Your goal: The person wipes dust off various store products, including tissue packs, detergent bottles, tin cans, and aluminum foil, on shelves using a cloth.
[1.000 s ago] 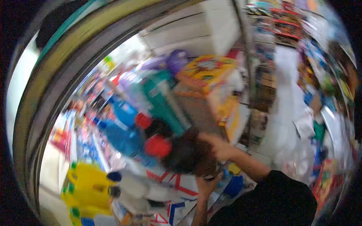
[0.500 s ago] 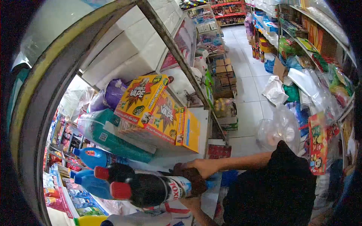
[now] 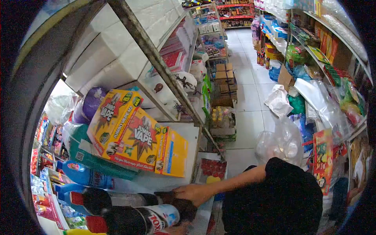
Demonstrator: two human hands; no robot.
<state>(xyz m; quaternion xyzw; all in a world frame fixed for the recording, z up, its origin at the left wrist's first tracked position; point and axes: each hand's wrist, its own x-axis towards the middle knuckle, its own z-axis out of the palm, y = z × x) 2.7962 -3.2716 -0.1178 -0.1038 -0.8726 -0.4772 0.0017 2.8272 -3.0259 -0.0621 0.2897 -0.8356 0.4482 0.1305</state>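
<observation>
Hands grip dark bottles, one labelled "IXOL".

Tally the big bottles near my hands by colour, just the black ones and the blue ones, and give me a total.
Black bottles: 2
Blue bottles: 2
Total: 4

Holding two red-capped bottles with right hand at base ends and left hand partly hidden below, near blue bottles and yellow boxes on white shelf.
</observation>
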